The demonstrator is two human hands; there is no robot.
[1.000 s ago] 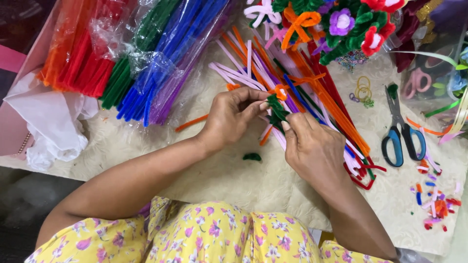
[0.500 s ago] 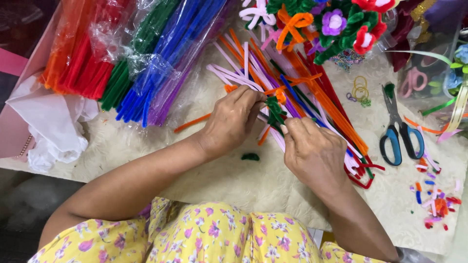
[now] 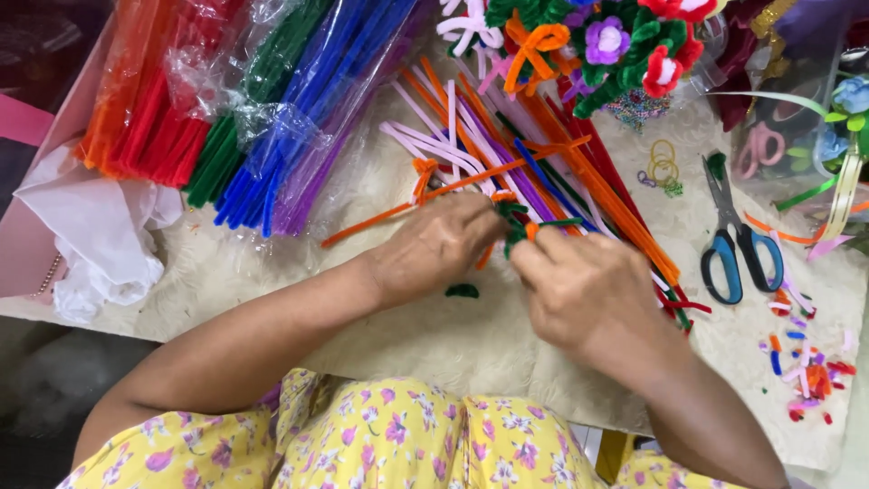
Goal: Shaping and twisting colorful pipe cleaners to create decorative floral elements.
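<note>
**Two hands pinch a fuzzy green piece over a loose heap of craft stems**

The left hand [image 3: 434, 249] and the right hand [image 3: 579, 290] meet at the middle of the table. Between them is a small dark green pipe cleaner piece [image 3: 514, 222], fuzzy and bent into a knot-like shape, with a bit of orange in it. The fingers of both hands are curled narrow and pinch this piece from two sides.

Under the hands lies a loose heap of long thin stems [image 3: 507, 154] in orange, pink, purple and blue, all soft and hairy. A short green scrap [image 3: 463, 291] lies on the cream textured cloth [image 3: 434, 349], just below the left hand.

To the upper left are clear glossy plastic packs of stems [image 3: 244, 109], red, green and blue. Scissors with blue handles [image 3: 738, 244] lie well to the right, near small colourful cuttings [image 3: 806, 362]. At the top stands a bouquet of fuzzy flowers [image 3: 615, 41].
</note>
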